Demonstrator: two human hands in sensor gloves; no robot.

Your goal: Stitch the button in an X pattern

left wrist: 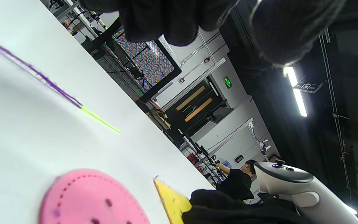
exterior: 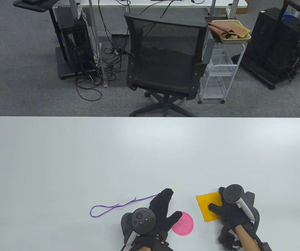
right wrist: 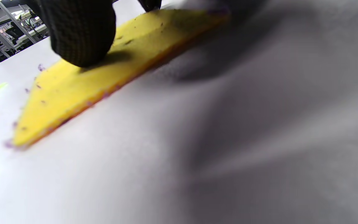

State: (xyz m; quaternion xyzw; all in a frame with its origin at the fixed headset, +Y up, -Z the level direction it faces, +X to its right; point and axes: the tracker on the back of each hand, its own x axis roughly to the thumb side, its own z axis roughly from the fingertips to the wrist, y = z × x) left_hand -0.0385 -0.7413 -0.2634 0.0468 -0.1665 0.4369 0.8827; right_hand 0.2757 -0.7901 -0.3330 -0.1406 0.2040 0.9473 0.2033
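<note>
A pink round button (exterior: pixel 183 223) with four holes lies flat on the white table (exterior: pixel 87 157). A yellow square pad (exterior: pixel 208 204) with holes lies to its right. A purple thread (exterior: pixel 113 207) runs to a yellow-green needle (exterior: pixel 175 186). My left hand (exterior: pixel 172 202) is spread open over the thread's needle end, thumb near the button. The left wrist view shows the needle (left wrist: pixel 101 121) lying free below the fingers (left wrist: pixel 166 21). My right hand (exterior: pixel 218 201) rests on the pad. Its thumb (right wrist: pixel 79 34) presses the pad's top (right wrist: pixel 73 90).
The table's far edge (exterior: pixel 150 117) runs across the middle of the table view. A black office chair (exterior: pixel 165 60) and a white cart (exterior: pixel 220 70) stand beyond it. The right hand's tracker (left wrist: pixel 294 183) shows in the left wrist view.
</note>
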